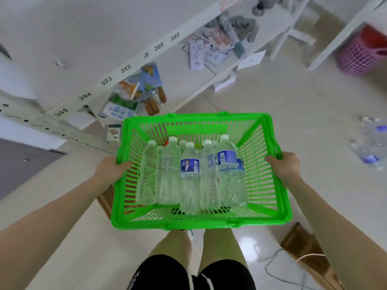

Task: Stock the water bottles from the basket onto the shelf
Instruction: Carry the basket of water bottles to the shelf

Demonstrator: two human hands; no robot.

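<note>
- Below and between both hands, the person's bare legs [217, 248] in black shorts stand on a pale glossy floor [272, 101].
- Below the right hand, brown cardboard [307, 248] lies on the floor with a thin cable [270, 266] just beside it.
- The left hand [111, 168] grips the left rim of the basket, fingers curled over the edge and into the inside.
- The right hand [282, 164] grips the right rim the same way, fingers hooked over the top.
- The green slatted basket [201, 225] hangs between the two hands, held off the floor and roughly level.
- Between the hands, inside the basket, clear water bottles [189, 178] with white caps stand upright, packed close together; some carry blue labels, others are bare.
- Beyond the right hand, more bottles, blurred, lie as a loose cluster [370, 143] on the floor.
- Beyond the left hand, a white shelf [94, 86] runs slantwise, its front strip numbered 395, 394, 393.
- Below that strip, just past the basket's far rim, coloured packets [134, 95] sit.
- Far beyond the right hand, a pink bin [356, 57] stands by a white frame.
</note>
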